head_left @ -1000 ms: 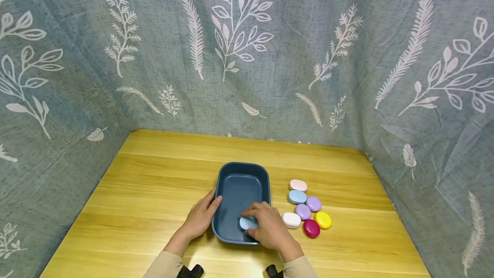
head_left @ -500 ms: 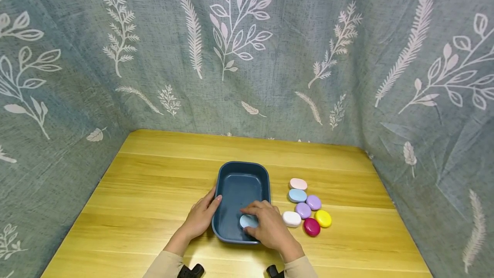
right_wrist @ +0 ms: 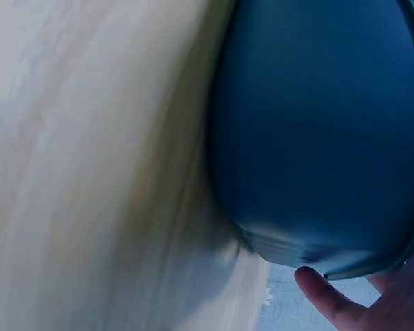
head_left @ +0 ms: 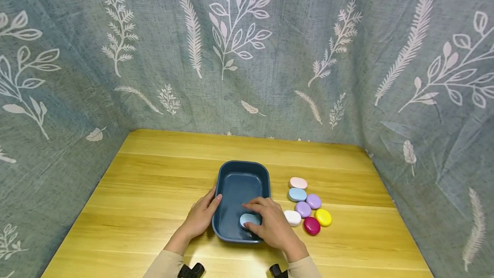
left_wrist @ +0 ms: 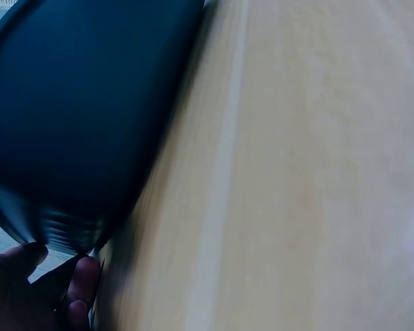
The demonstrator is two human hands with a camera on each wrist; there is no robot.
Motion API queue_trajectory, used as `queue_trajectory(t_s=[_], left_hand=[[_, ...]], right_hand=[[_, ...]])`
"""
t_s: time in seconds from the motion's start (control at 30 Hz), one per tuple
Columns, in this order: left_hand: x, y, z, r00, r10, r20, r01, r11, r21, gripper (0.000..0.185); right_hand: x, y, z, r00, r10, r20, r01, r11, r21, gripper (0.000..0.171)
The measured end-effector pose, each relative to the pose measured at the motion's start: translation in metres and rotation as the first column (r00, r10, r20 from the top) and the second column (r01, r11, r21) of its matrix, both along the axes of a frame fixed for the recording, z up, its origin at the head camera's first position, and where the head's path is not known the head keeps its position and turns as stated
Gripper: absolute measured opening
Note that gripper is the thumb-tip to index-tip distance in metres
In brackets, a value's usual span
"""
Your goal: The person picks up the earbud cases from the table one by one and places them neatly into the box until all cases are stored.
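A dark blue rectangular tub [head_left: 241, 192] stands on the wooden table. My left hand [head_left: 200, 216] grips its left side, thumb over the rim and fingers along the outer wall; part of this hand shows low in the left wrist view, by the tub wall [left_wrist: 90, 103]. Inside, near the front right corner, lies a light blue oval soap bar [head_left: 248, 220]. Over that corner is my right hand [head_left: 273, 224], fingers spread above the bar and thumb overlapping its near edge. In the right wrist view a fingertip [right_wrist: 317, 286] shows beneath the tub's end.
Right of the tub lie a pink soap [head_left: 298, 183], a light blue soap [head_left: 297, 194], two purple round soaps [head_left: 314, 201], a white soap [head_left: 293, 218], a yellow soap [head_left: 323, 217] and a magenta soap [head_left: 311, 226]. Patterned grey-blue cloth [head_left: 247, 55] hangs behind the table [head_left: 166, 162].
My right hand has loosened from the light blue soap bar and shifted slightly right and up, leaving the bar on the tub floor. The left hand stays on the tub.
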State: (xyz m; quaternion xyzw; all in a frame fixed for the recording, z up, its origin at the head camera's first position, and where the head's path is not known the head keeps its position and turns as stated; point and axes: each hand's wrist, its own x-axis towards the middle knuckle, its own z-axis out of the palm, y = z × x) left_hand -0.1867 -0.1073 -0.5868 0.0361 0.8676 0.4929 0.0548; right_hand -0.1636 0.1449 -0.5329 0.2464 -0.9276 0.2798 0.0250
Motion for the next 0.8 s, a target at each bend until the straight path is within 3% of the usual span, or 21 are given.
queue_trajectory(t_s=[0.43, 0.8], left_hand=[[0.001, 0.000, 0.002, 1.000, 0.002, 0.014, -0.002, 1.000, -0.002, 0.065], [0.001, 0.000, 0.002, 1.000, 0.003, 0.014, -0.003, 1.000, 0.006, 0.067]], right_hand=[[0.002, 0.008, 0.011, 0.999, -0.027, -0.032, 0.025, 0.998, -0.062, 0.053], [0.004, 0.020, 0.015, 0.996, -0.088, 0.003, 0.088, 0.991, -0.102, 0.059]])
